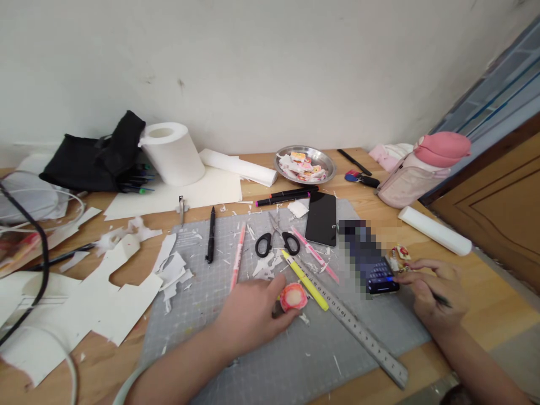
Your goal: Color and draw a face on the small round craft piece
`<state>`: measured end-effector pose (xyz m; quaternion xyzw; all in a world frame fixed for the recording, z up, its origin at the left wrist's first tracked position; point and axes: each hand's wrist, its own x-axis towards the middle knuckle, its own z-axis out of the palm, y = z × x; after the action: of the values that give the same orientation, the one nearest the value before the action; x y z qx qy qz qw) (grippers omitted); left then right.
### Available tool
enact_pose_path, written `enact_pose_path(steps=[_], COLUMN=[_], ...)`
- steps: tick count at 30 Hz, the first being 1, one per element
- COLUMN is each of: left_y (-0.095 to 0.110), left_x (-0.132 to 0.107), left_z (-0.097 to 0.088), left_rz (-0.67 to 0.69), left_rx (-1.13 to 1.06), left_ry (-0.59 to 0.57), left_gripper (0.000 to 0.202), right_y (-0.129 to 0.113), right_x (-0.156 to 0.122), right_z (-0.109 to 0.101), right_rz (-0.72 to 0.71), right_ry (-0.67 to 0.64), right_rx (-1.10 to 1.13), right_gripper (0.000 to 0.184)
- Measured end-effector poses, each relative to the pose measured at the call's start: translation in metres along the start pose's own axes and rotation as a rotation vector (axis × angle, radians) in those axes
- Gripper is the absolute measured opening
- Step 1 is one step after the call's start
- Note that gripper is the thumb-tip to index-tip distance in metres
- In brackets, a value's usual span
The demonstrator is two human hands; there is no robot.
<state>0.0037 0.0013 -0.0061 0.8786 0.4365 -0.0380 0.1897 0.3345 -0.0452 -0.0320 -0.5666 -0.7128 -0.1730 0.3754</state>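
Observation:
My left hand [251, 306] rests low over the grey cutting mat [185, 349]. Its thumb and fingers pinch a small round paper piece [293, 297] with a pink-orange coloured edge and a pale middle. My right hand [439, 292] is at the lit phone [382, 277], one fingertip on its on-screen keyboard. A dark pen-like stick [441, 299] is held among the fingers of that hand, mostly hidden. Between the hands lie a yellow highlighter [304, 280] and a steel ruler [358, 329]. Black-handled scissors [276, 236] lie open beyond my left hand.
Cut white paper [122, 287] and scraps spread at the left. A metal bowl [331, 175] holds coloured paper pieces. Nearby are a dark tablet-like slab [321, 219], pink marker [314, 253], paper roll [172, 154], black pouch [88, 160] and pink bottle [411, 177]. A cable [42, 253] hangs at left.

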Motion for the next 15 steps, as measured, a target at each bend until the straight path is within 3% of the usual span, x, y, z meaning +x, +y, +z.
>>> enact_pose_path(steps=[5, 15], left_y=[-0.0008, -0.0021], left_x=[0.0003, 0.0002], left_z=[0.0011, 0.0027], left_rz=[-0.001, 0.016], left_rx=[-0.002, -0.004], left_ry=[0.000, 0.011], left_gripper=[0.028, 0.030], right_y=[0.0001, 0.0001], right_x=[0.0019, 0.0013], right_z=[0.0005, 0.0017], right_rz=[-0.075, -0.010], right_ry=[0.014, 0.001], right_rx=[0.033, 0.028], right_gripper=[0.028, 0.032])
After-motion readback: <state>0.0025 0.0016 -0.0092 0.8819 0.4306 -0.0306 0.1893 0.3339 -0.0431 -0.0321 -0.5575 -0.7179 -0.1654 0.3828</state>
